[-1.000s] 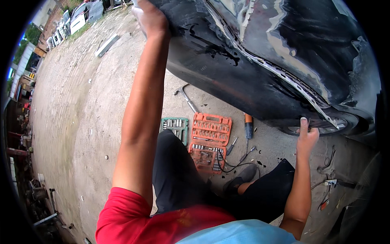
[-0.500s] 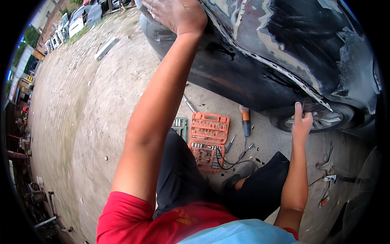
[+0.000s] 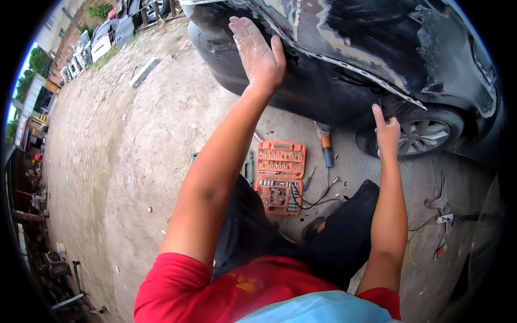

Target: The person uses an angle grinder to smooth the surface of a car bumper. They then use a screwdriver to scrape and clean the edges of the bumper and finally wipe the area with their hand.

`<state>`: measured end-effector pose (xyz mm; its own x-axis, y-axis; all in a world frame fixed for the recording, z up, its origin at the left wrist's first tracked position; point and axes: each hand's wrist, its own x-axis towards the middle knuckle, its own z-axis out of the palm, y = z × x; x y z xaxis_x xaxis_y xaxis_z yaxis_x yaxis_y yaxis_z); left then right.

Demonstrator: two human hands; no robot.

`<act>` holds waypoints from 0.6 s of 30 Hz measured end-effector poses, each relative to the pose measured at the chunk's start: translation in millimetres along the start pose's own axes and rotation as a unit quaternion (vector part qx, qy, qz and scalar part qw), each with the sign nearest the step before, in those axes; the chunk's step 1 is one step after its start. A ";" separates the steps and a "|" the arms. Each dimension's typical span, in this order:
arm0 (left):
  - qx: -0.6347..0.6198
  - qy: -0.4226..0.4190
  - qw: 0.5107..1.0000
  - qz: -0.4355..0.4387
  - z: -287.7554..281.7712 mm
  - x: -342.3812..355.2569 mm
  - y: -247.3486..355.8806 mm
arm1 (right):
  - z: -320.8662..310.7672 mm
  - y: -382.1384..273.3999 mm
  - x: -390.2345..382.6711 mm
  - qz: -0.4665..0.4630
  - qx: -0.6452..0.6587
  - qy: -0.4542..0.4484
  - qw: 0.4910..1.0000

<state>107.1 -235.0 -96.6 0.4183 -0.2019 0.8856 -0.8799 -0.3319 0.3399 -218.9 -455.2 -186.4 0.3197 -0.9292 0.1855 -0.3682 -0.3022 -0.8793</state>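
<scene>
My left hand [image 3: 257,56] is open, its dusty fingers stretched out flat over the dark bumper [image 3: 318,97] of a car with bare, sanded patches. Whether the palm presses on the panel or hovers over it is hard to tell. By the bumper's lower end, close to the wheel [image 3: 425,135], my right hand [image 3: 388,133] has its fingers curled, with one digit pointing up along the panel. A thin dark sliver shows at that fingertip; what the hand grips is hidden. A pale, jagged seam [image 3: 366,72] runs along the bumper's upper edge.
On the ground below lie an orange socket set case [image 3: 281,176], an orange and black power tool [image 3: 326,148], a screwdriver [image 3: 309,177] and a cable. A power strip [image 3: 445,218] lies at right. A pale bar [image 3: 144,72] lies on the paving at far left.
My left hand has come down and nearer from the bumper's top corner, and its fingers now show fully. My right hand has shifted up and slightly left. The view has tilted a little.
</scene>
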 end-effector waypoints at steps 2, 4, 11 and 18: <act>0.005 -0.034 0.999 0.022 -6.9 -23.1 2.7 | -0.8 1.3 -1.3 0.000 -0.013 0.002 1.000; -0.003 -0.066 0.997 0.031 -10.7 -35.0 6.9 | -3.1 2.8 1.5 -0.004 -0.037 0.006 0.999; -0.030 -0.104 0.992 0.060 -14.1 -57.5 17.3 | -2.0 11.2 -1.5 -0.043 -0.064 0.040 0.996; -0.028 -0.103 0.992 0.073 -26.1 -52.3 21.8 | -3.6 -1.6 -5.5 0.003 -0.015 -0.003 1.000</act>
<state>60.1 -207.6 -127.2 0.3176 -0.4300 0.8451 -0.9432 -0.2345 0.2352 -223.2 -450.4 -184.4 0.3231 -0.9297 0.1770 -0.3957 -0.3026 -0.8671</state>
